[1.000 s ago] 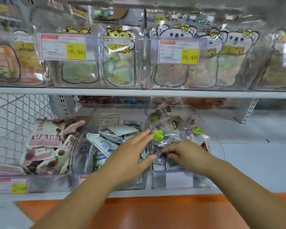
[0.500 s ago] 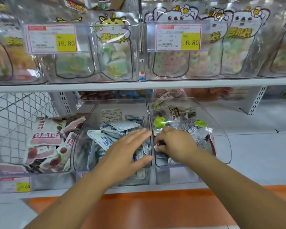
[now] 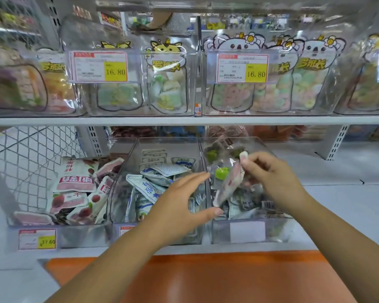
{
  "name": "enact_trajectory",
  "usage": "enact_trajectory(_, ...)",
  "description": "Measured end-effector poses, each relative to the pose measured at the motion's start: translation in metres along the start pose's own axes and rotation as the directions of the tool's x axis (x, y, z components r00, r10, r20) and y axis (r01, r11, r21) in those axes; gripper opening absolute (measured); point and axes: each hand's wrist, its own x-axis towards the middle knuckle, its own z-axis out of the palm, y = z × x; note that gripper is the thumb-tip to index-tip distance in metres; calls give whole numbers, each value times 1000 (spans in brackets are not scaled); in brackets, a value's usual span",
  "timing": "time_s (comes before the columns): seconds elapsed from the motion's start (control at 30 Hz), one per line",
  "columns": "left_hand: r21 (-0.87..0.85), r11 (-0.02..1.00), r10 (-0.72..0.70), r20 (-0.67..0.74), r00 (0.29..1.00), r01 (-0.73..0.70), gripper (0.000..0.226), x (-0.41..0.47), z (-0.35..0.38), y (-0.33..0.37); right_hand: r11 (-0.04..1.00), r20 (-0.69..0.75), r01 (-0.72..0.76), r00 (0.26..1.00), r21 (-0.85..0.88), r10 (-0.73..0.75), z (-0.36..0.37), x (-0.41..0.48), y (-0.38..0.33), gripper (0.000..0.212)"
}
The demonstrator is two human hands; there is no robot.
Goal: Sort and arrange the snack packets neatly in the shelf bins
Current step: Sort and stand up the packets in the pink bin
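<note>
- On the lower shelf [image 3: 337,204], three clear bins stand side by side; the left bin [image 3: 79,237] holds pink and white packets [image 3: 77,182]; the middle bin [image 3: 169,144] holds blue and white packets [image 3: 149,189]; the right bin [image 3: 247,232] holds mixed packets [image 3: 245,203], some clear with green pieces.
- The right hand [image 3: 269,173] is above the right bin; its thumb and fingers are curled and pinch the upper end of a pinkish packet [image 3: 229,185].
- The pinkish packet hangs tilted, its lower end pointing down and to the left; it is over the right bin, near the wall beside the middle bin; I cannot tell if it touches the packets under it.
- The left hand [image 3: 179,202] is spread with straight fingers and holds nothing; it is over the front right part of the middle bin; its thumb tip is near the lower end of the pinkish packet, but contact is not clear.
- On the upper shelf [image 3: 118,121], clear bins hold cartoon bags [image 3: 302,88] of coloured sweets; a price tag [image 3: 115,72] shows 16.80.
- A wire mesh [image 3: 31,154] stands left of the bins; an orange surface [image 3: 206,276] lies under the arms.
</note>
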Motion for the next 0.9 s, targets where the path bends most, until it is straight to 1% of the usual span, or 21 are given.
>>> enact_trajectory(0.07,-35,999,-4,2,1000,5,79,-1,2,3,998,-1,3,1000,69,-3,-4,-4,-16,14)
enact_trajectory(0.13,-149,989,-23,-37,999,18,75,-1,4,8,997,12,21,1000,71,-22,3,-13,-26,13)
enact_trajectory(0.17,-228,973,-46,-65,997,30,67,-1,5,10,996,0,20,1000,83,-20,8,-17,-29,13)
enact_trajectory(0.23,-381,923,-108,-111,988,58,42,-1,2,14,991,-27,1,1000,133,3,21,-24,-34,13)
enact_trajectory(0.27,-439,895,-137,-120,983,71,33,-2,1,14,990,-19,-13,1000,141,15,27,-26,-37,14)
enact_trajectory(0.3,-473,877,-158,-122,980,82,28,-5,-2,13,990,10,-29,1000,136,28,33,-27,-39,14)
enact_trajectory(0.37,-519,848,-200,-126,972,108,25,-9,-10,9,991,101,-60,994,121,48,44,-26,-42,13)
enact_trajectory(0.4,-548,826,-244,-139,960,130,24,-11,-15,5,992,141,-66,989,111,50,49,-25,-42,16)
enact_trajectory(0.47,-631,756,-377,-200,904,175,17,-14,-31,-6,998,163,-52,986,45,43,59,-24,-40,25)
enact_trajectory(0.5,-653,734,-443,-252,861,187,13,-16,-41,-12,1000,156,-26,987,-6,26,62,-24,-39,28)
enact_trajectory(0.57,-653,729,-546,-371,752,206,10,-17,-64,-30,995,148,35,989,-88,-22,68,-23,-37,31)
enact_trajectory(0.63,-665,710,-628,-446,638,234,13,-17,-85,-53,988,146,71,988,-139,-50,71,-22,-34,30)
enact_trajectory(0.67,-673,695,-662,-458,593,255,14,-15,-94,-67,984,149,77,987,-158,-53,72,-21,-32,30)
enact_trajectory(0.7,-689,670,-691,-445,570,274,17,-12,-100,-80,982,153,79,987,-172,-53,74,-20,-30,30)
enact_trajectory(0.73,-712,642,-709,-410,574,285,22,-9,-105,-92,980,156,80,986,-181,-52,74,-20,-28,31)
enact_trajectory(0.77,-734,612,-715,-353,604,296,29,-6,-107,-101,981,155,78,987,-178,-51,74,-21,-26,31)
enact_trajectory(0.8,-746,587,-710,-288,643,314,41,-4,-108,-105,984,153,76,987,-164,-50,74,-22,-24,31)
enact_trajectory(0.83,-722,586,-707,-233,668,368,61,-2,-107,-107,986,151,74,987,-151,-51,73,-23,-24,31)
enact_trajectory(0.87,-655,624,-698,-220,682,427,82,0,-105,-108,985,149,80,987,-150,-58,72,-24,-24,31)
enact_trajectory(0.9,-540,692,-679,-261,687,479,93,2,-103,-107,982,143,93,987,-164,-70,70,-25,-23,31)
